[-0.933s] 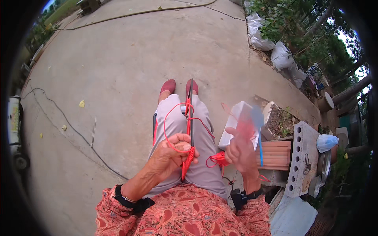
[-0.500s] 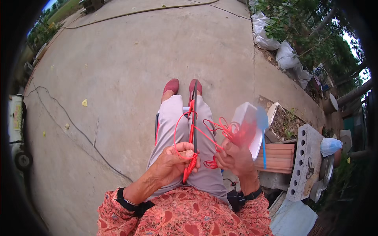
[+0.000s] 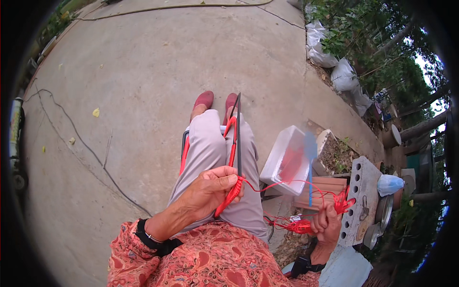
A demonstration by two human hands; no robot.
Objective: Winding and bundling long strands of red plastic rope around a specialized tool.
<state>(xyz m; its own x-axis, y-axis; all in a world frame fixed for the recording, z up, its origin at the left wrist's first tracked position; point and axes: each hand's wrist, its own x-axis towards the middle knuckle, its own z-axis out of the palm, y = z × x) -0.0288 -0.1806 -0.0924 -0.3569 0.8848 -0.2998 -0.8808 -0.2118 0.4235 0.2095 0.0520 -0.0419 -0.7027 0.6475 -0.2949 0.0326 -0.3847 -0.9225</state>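
Over my lap, my left hand [image 3: 213, 191] pinches a narrow black frame [image 3: 239, 138] seen almost edge-on, near its lower end. Red cord is wrapped tightly round that end, and a red band runs along the frame's side. From the wrapping, a strand of red cord [image 3: 282, 182] runs across to the right. Its loose bundle [image 3: 341, 203] is gripped in my right hand [image 3: 327, 225], out beside my right thigh, with more loops hanging by the wrist. The frame's full shape cannot be made out.
A white foam box [image 3: 275, 165] with something red inside stands to the right. Beyond it are reddish ridged tiles [image 3: 311, 196], a concrete block with holes [image 3: 356, 201] and a blue-white bag [image 3: 394, 185]. A dark cable [image 3: 86, 143] crosses the concrete floor at left.
My right hand has swung out to the right and lower with the cord bundle, drawing the strand longer. The loop near my left hand has been pulled in. My left hand keeps its grip.
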